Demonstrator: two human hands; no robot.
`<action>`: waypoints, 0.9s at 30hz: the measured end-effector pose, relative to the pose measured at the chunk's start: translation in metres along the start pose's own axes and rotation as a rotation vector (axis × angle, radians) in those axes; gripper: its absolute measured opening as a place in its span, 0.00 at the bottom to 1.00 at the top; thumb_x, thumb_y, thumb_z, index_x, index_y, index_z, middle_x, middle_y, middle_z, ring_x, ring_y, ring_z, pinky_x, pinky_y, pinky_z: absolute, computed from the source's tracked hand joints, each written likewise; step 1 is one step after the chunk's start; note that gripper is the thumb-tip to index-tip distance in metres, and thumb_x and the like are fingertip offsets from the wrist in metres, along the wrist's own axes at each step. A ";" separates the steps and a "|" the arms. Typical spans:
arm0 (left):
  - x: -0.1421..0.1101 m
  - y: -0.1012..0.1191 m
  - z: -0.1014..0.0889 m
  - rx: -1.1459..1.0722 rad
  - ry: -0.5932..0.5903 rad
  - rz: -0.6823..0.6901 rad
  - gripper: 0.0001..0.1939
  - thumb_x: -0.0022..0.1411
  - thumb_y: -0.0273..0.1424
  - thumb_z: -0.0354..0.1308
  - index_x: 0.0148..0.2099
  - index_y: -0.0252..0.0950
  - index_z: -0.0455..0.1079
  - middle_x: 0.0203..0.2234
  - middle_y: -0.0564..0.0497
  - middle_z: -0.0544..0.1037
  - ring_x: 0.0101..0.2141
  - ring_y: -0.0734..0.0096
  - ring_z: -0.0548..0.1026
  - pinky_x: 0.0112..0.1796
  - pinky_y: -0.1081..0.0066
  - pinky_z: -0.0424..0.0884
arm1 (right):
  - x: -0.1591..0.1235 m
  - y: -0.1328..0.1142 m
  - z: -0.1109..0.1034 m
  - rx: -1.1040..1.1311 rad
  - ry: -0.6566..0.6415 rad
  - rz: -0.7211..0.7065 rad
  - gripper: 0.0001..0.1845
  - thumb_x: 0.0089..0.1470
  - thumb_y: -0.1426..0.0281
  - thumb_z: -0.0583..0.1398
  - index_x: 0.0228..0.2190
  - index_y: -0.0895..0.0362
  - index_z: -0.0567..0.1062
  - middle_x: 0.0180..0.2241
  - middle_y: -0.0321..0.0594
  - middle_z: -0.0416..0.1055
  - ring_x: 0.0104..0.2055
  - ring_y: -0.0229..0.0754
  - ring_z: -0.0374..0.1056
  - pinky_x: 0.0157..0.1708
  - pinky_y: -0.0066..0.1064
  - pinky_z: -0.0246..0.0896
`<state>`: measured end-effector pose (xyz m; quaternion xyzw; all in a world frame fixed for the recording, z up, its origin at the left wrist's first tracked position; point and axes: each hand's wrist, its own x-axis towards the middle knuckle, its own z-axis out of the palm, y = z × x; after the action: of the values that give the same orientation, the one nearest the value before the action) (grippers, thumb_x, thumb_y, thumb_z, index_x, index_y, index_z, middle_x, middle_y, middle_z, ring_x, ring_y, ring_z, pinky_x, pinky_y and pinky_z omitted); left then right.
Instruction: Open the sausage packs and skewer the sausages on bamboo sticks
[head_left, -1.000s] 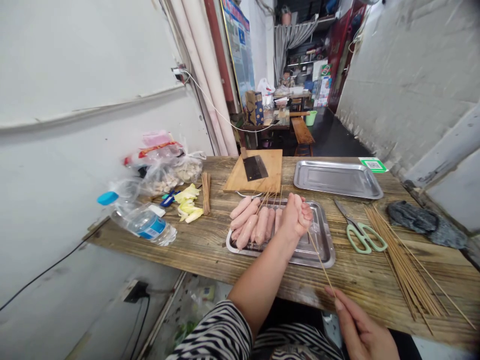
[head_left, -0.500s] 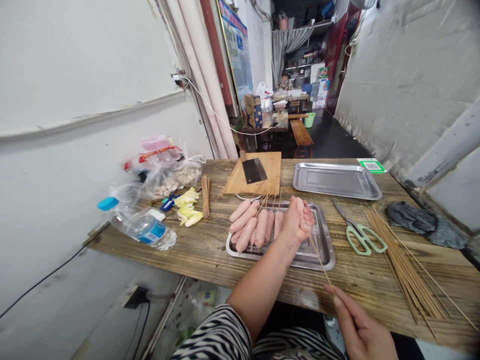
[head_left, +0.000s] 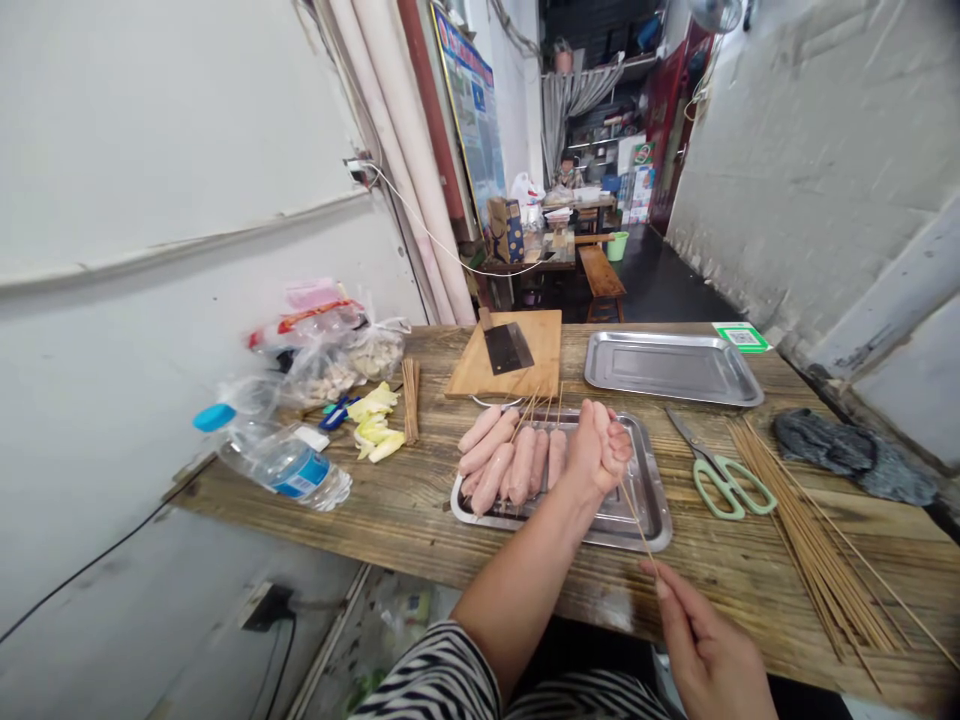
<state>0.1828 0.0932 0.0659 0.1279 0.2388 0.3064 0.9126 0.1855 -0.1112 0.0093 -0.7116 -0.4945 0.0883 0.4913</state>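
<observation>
My left hand [head_left: 585,465] is wrapped round a pale pink sausage [head_left: 600,422] above the right part of a metal tray [head_left: 657,500]. Out of the near end of that sausage comes a thin wooden skewer [head_left: 639,522]; how deep it sits is hidden by the fingers. Thumb and fingertips of my right hand [head_left: 709,640] pinch the skewer's lower end, in front of the table edge. Several more sausages [head_left: 525,465] lie in the left part of the tray, and skewers stick out from the far ends of some.
Scissors [head_left: 727,480] and a loose pile of skewers [head_left: 817,545] lie to the right. Behind are a second tray [head_left: 667,365] and a chopping board [head_left: 469,370] with a cleaver [head_left: 508,347]. On the left stand a water bottle [head_left: 300,470], bags [head_left: 337,365] and leaves [head_left: 375,425].
My right hand has moved slightly up and left along with the skewer, closer to my left hand. My left hand keeps its hold on the sausage. The view has shifted a little.
</observation>
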 end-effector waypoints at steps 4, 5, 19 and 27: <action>0.002 -0.001 -0.002 0.025 0.012 0.000 0.22 0.65 0.48 0.41 0.30 0.35 0.57 0.15 0.59 0.53 0.12 0.83 0.54 0.13 0.84 0.48 | 0.009 -0.002 0.004 -0.058 0.033 -0.075 0.17 0.59 0.64 0.52 0.42 0.58 0.76 0.38 0.41 0.77 0.39 0.41 0.74 0.38 0.24 0.71; 0.002 -0.001 -0.002 0.023 0.010 0.000 0.21 0.65 0.48 0.42 0.30 0.35 0.57 0.15 0.59 0.53 0.12 0.83 0.54 0.13 0.84 0.48 | 0.010 -0.003 0.005 -0.070 0.051 -0.085 0.18 0.59 0.64 0.51 0.41 0.58 0.76 0.38 0.41 0.77 0.38 0.41 0.74 0.37 0.24 0.71; 0.001 -0.005 -0.004 0.014 -0.044 0.041 0.20 0.65 0.47 0.42 0.31 0.36 0.58 0.15 0.59 0.54 0.12 0.82 0.54 0.12 0.83 0.49 | 0.025 -0.009 0.021 -0.151 0.175 -0.175 0.17 0.62 0.68 0.48 0.38 0.61 0.75 0.32 0.44 0.78 0.32 0.41 0.75 0.30 0.23 0.71; 0.003 -0.005 -0.006 0.013 -0.073 0.060 0.20 0.62 0.49 0.48 0.32 0.36 0.58 0.14 0.59 0.54 0.12 0.83 0.53 0.12 0.83 0.49 | 0.029 -0.009 0.028 -0.198 0.222 -0.224 0.18 0.62 0.68 0.47 0.38 0.61 0.75 0.32 0.44 0.78 0.30 0.41 0.75 0.29 0.24 0.71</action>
<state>0.1843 0.0914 0.0574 0.1519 0.2034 0.3272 0.9102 0.1770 -0.0703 0.0129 -0.7022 -0.5198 -0.0951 0.4773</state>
